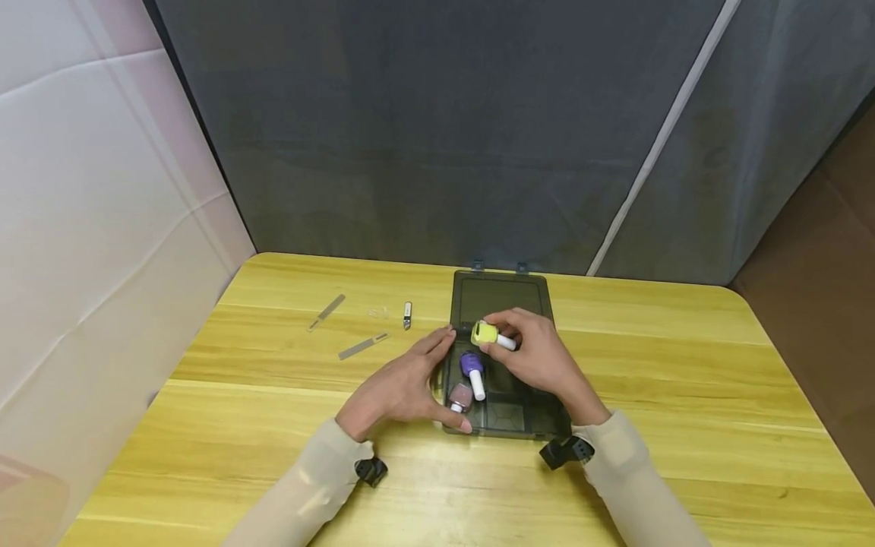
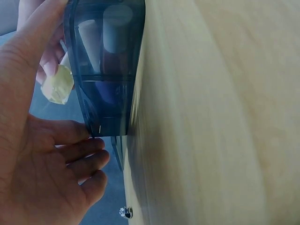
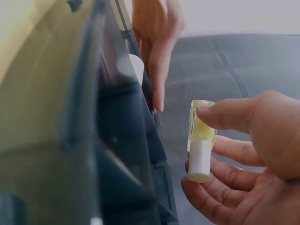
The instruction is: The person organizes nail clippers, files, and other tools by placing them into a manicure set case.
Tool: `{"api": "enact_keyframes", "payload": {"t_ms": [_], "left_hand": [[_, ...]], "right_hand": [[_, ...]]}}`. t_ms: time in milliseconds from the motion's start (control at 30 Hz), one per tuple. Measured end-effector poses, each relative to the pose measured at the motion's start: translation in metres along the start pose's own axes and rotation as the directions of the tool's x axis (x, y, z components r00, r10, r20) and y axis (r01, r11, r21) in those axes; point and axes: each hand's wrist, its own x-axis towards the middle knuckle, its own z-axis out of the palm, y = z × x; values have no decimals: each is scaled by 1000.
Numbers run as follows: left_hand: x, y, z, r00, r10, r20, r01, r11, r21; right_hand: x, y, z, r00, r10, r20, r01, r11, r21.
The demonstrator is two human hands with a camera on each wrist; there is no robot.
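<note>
A dark translucent storage box (image 1: 536, 414) with divided compartments lies on the table, its lid (image 1: 502, 296) folded back. My left hand (image 1: 403, 384) holds the box's left side, thumb at the front edge and fingertips by the rear corner. Above the box, my right hand (image 1: 536, 353) pinches a yellow nail polish bottle (image 1: 484, 333) between thumb and fingers; its white cap points right in the head view. A purple nail polish bottle (image 1: 472, 363) and a mauve nail polish bottle (image 1: 461, 395), both white-capped, lie in the left part of the box.
Left of the box lie two nail files, one farther back (image 1: 328, 311) and one nearer (image 1: 362, 346). Nail clippers (image 1: 407, 315) and some small clear pieces (image 1: 378, 312) are beside them. A dark grey panel (image 1: 424, 152) stands behind the wooden table (image 1: 683, 395).
</note>
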Motion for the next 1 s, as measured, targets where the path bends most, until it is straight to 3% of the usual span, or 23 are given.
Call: {"api": "enact_keyframes", "payload": {"t_ms": [200,400,1000], "left_hand": [[0,0,0,1000,-3,1,3,1000,0],[0,1,0,1000,-13,3,13,1000,-6],[-1,2,-1,1000,-9,9,9,1000,-13]], "right_hand": [[-1,-4,7,999,39,31,-39,999,11],[0,-2,8,998,16,55,-19,998,53],[-2,1,-20,997,-24,71,18,996,89]]}}
